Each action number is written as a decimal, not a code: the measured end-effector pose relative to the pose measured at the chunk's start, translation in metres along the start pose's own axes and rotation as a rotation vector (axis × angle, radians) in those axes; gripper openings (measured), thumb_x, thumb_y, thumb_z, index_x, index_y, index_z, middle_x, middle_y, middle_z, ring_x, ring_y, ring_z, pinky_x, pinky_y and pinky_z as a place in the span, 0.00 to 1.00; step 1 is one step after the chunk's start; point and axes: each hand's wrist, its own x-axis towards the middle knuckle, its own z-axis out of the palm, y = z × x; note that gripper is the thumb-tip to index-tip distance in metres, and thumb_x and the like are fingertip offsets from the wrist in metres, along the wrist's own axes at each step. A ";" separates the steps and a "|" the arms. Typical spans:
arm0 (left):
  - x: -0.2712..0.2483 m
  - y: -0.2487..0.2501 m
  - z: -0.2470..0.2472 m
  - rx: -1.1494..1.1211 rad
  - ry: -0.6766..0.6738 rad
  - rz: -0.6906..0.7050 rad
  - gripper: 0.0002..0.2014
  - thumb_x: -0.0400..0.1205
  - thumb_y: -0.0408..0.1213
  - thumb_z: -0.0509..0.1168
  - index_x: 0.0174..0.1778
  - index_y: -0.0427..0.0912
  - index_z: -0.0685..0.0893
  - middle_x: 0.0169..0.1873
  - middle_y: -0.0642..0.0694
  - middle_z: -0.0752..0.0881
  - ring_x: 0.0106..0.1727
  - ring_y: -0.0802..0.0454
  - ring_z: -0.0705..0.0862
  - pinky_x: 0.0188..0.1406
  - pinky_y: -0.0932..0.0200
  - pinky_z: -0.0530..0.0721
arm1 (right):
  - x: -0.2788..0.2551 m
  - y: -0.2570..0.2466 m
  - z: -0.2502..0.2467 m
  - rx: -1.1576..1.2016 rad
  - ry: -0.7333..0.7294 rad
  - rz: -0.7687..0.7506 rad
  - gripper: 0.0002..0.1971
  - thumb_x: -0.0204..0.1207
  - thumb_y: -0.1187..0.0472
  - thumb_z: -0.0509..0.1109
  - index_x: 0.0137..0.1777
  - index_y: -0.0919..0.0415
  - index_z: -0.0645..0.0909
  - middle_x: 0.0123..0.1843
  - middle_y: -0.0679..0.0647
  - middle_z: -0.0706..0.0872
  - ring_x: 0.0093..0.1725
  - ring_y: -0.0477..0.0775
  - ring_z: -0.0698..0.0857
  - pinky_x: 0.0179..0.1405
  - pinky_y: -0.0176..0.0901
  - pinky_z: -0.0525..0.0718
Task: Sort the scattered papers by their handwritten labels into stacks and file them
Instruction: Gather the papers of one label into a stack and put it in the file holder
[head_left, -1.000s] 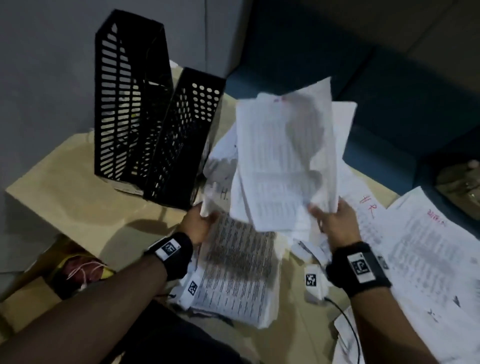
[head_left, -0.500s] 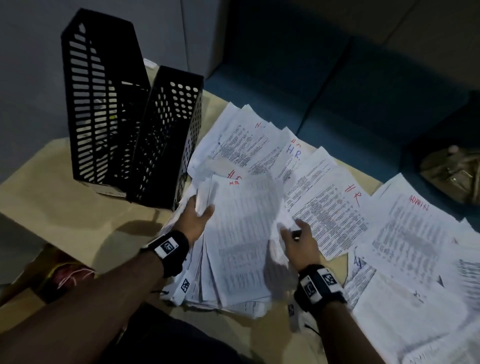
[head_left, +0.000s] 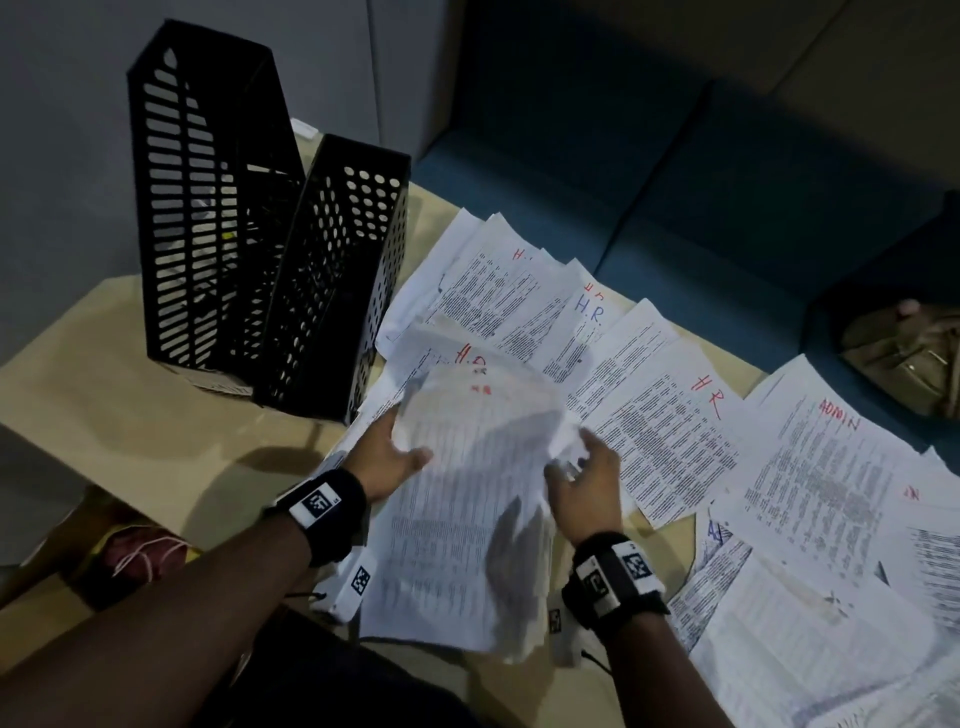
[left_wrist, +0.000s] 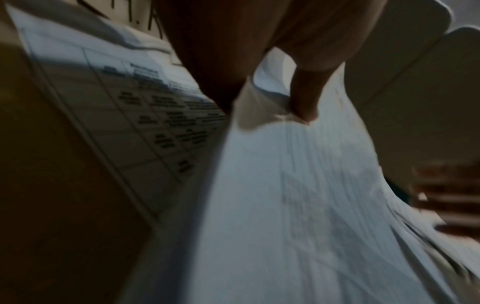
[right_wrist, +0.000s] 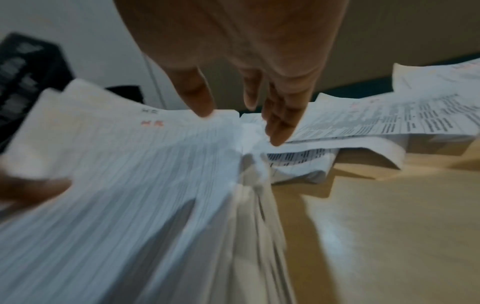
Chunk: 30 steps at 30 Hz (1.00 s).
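White printed stack of papers (head_left: 467, 525), red "HR" at top, low over the beige table (head_left: 130, 415), nearest. Left hand (head_left: 387, 457) gripping its left edge, thumb on top; right hand (head_left: 584, 488) loose, fingers extended at the crumpled right edge. Beyond, fanned HR sheets (head_left: 660, 415), ADMIN sheet (head_left: 831, 467), black file holders (head_left: 270, 234).

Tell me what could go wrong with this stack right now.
The stack is uneven and crumpled at its right edge, where the right hand has no firm grip; sheets could slide off. It also overlaps loose HR sheets near an ADMIN sheet, so labels could get mixed.
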 end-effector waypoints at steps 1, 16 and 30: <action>-0.006 0.006 0.000 0.053 -0.062 0.019 0.32 0.78 0.28 0.71 0.72 0.60 0.69 0.55 0.62 0.82 0.57 0.59 0.83 0.57 0.63 0.81 | 0.006 -0.002 -0.004 0.138 0.023 0.001 0.33 0.79 0.52 0.68 0.81 0.57 0.61 0.79 0.59 0.63 0.73 0.60 0.73 0.72 0.57 0.75; 0.008 0.028 0.007 0.195 -0.170 0.299 0.32 0.78 0.38 0.70 0.73 0.66 0.63 0.71 0.71 0.67 0.71 0.78 0.66 0.72 0.64 0.63 | 0.039 -0.006 0.018 0.060 0.049 0.006 0.21 0.78 0.52 0.71 0.68 0.60 0.80 0.76 0.57 0.69 0.76 0.55 0.70 0.71 0.37 0.64; 0.014 0.052 0.009 0.484 -0.358 0.301 0.39 0.71 0.31 0.59 0.70 0.79 0.64 0.76 0.58 0.70 0.74 0.58 0.72 0.69 0.46 0.78 | 0.043 0.002 0.020 -0.262 -0.121 -0.188 0.30 0.79 0.47 0.66 0.81 0.45 0.63 0.83 0.55 0.61 0.81 0.59 0.60 0.79 0.57 0.61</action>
